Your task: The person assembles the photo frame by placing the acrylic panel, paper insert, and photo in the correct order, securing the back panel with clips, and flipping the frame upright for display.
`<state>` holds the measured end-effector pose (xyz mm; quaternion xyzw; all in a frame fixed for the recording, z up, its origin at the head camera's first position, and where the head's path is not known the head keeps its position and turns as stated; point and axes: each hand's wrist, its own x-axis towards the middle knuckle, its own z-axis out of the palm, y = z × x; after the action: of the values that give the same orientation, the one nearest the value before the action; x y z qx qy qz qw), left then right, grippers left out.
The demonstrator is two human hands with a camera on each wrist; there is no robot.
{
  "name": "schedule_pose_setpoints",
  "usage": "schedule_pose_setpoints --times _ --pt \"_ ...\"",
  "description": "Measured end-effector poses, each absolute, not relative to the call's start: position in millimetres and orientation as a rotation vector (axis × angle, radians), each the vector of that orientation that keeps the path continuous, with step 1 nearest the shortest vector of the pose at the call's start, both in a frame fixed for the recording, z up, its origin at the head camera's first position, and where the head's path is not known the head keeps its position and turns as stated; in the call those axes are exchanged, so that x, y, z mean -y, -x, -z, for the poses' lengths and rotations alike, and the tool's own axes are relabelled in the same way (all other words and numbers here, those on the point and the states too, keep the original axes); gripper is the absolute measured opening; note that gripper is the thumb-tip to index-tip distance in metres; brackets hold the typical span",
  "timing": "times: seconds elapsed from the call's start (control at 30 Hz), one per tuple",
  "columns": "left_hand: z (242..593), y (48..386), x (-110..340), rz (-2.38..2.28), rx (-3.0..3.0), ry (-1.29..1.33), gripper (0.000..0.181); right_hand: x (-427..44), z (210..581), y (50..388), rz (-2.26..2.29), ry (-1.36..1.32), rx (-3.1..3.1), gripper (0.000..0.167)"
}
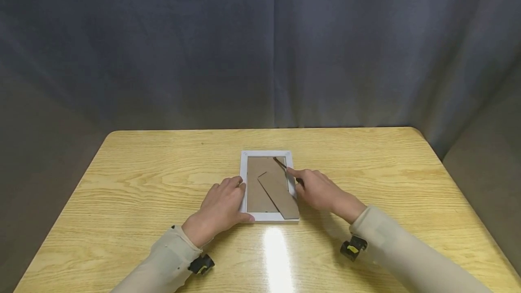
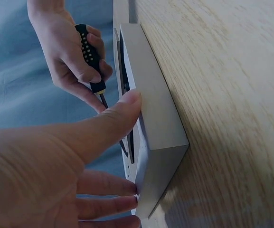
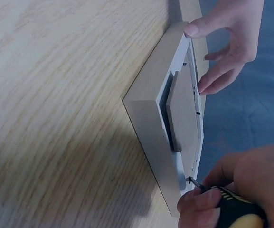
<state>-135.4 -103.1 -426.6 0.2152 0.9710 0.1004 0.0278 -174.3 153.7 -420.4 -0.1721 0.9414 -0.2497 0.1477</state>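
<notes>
A white picture frame (image 1: 266, 216) lies face down on the table, its brown backboard (image 1: 256, 191) facing up. The backboard's stand leg (image 1: 281, 193) slants across it, its wide end over the near right rim. My left hand (image 1: 223, 205) holds the frame at its near left corner, thumb on the near rim and fingers along the left side. My right hand (image 1: 319, 189) grips a screwdriver (image 2: 90, 59) with a black, yellow-marked handle. Its thin dark shaft reaches over the right rim to the backboard's far right part. Small dark metal tabs (image 3: 198, 113) show along the frame's inner edge.
The wood-grain table (image 1: 154, 171) extends around the frame on all sides. A dark grey curtain (image 1: 203, 58) hangs behind its far edge. Both sleeved wrists carry small black cameras (image 1: 353, 248).
</notes>
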Motion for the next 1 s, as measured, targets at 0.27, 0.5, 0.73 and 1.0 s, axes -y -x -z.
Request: schedule_pose_setpoints --times 0.27,0.5,0.73,1.0 --pt "426.4 135.2 104.1 -0.325 -2.987 -0.662 0.087 -153.1 421.5 174.5 0.707 0.513 -2.747 0.051" --pt "426.0 135.3 103.8 -0.332 -2.993 -0.66 0.087 -153.7 421.8 174.3 0.705 0.513 -2.755 0.052" --pt "426.4 135.1 103.9 -0.338 -2.992 -0.668 0.086 -153.6 421.1 174.0 0.704 0.488 -2.754 0.052" --pt "426.5 135.8 104.1 -0.336 -2.987 -0.661 0.087 -153.8 420.0 175.1 0.692 0.478 -2.756 0.052"
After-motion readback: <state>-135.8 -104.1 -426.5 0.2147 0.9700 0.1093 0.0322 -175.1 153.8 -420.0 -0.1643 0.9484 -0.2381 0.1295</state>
